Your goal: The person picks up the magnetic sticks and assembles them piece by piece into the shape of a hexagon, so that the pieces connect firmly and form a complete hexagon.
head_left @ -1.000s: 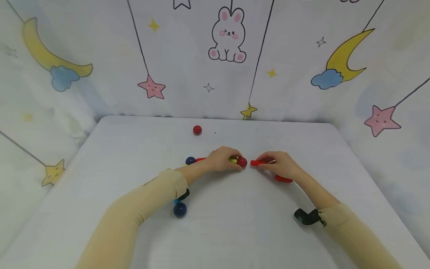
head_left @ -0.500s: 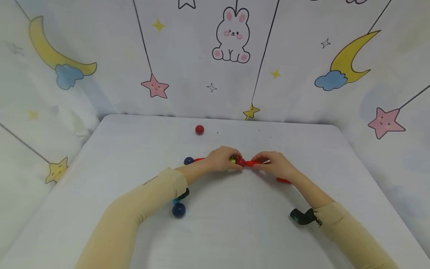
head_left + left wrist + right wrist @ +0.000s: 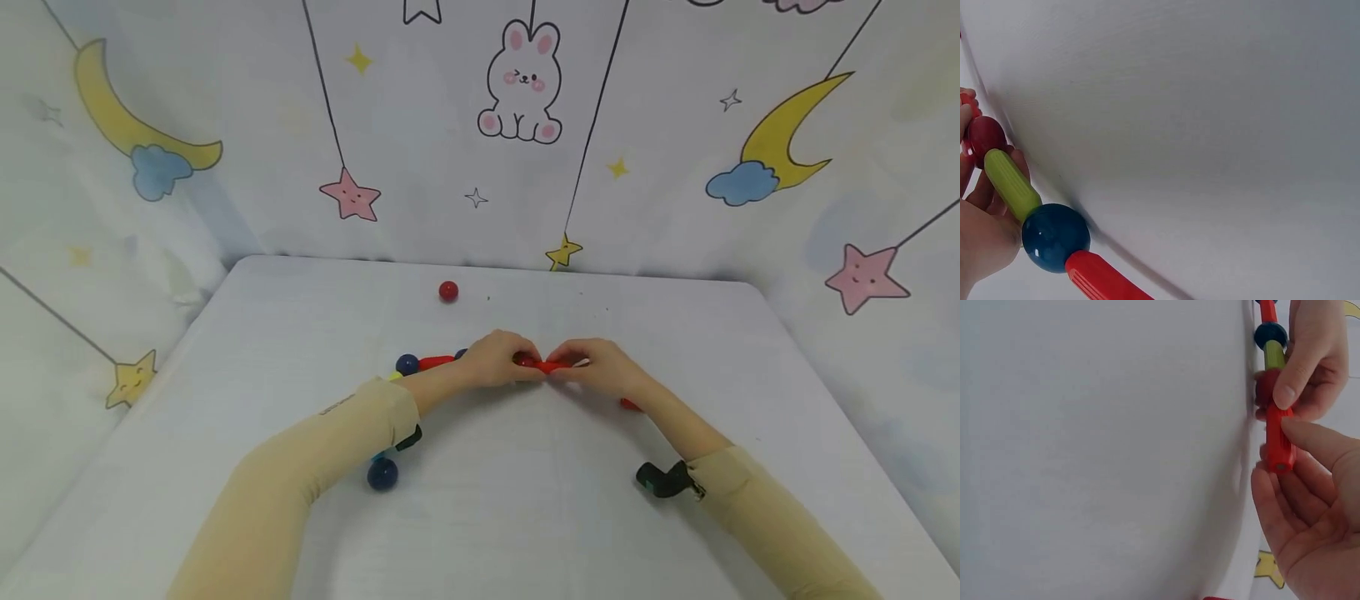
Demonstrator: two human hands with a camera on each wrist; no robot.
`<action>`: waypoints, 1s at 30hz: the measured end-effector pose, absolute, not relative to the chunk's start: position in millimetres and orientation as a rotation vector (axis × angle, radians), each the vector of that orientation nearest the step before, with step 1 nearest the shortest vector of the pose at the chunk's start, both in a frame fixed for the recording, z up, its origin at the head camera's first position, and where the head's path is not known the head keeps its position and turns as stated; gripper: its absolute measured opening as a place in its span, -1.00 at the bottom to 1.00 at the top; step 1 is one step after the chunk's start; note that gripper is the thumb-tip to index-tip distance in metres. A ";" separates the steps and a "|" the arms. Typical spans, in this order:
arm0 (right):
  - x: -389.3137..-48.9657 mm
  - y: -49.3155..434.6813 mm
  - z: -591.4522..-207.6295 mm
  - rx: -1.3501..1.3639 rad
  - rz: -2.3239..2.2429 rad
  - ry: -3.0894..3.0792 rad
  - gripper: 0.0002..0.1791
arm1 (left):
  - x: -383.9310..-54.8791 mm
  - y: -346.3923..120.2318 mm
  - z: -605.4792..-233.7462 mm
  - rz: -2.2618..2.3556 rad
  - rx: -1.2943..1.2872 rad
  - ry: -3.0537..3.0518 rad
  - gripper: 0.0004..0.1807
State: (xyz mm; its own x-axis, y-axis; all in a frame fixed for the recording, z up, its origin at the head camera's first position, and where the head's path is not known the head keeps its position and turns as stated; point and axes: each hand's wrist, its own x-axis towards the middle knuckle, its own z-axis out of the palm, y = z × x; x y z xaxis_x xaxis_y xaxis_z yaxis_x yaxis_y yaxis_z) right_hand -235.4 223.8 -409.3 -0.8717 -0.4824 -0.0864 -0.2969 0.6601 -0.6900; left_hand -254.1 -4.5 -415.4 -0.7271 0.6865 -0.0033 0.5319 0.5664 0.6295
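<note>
My left hand (image 3: 498,360) holds a red ball (image 3: 987,135) at the end of a chain of magnetic rods and balls. From that ball run a yellow-green rod (image 3: 1011,181), a dark blue ball (image 3: 1055,237) and a red rod (image 3: 1107,278). My right hand (image 3: 603,367) pinches another red rod (image 3: 1279,444) between thumb and fingers, its far end right at the red ball. Both hands' fingertips meet around this joint. Further left, the chain shows a second dark blue ball (image 3: 407,364) and a yellow rod (image 3: 394,376), partly hidden by my left forearm.
A loose red ball (image 3: 448,291) lies toward the back of the white table (image 3: 510,517). Another red rod (image 3: 630,405) is partly covered by my right wrist. Near my left sleeve sit a dark blue ball (image 3: 382,474) and a light blue rod (image 3: 377,456).
My right hand has moved left, bringing its red rod up against the red ball in my left hand. The chain and the near blue ball have shifted slightly left.
</note>
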 end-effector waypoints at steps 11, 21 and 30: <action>-298.8 186.5 -411.2 -0.576 -1.149 2.510 -0.65 | -254.3 -22.4 -416.3 0.929 1.009 2.586 -0.80; -357.7 124.5 -415.3 -0.592 -1.094 2.523 -0.43 | -250.8 -36.9 -417.7 0.967 1.047 2.546 -0.83; -380.2 80.9 -414.7 -0.756 -0.888 2.574 -0.34 | -252.3 -42.5 -418.9 1.037 1.113 2.533 -0.85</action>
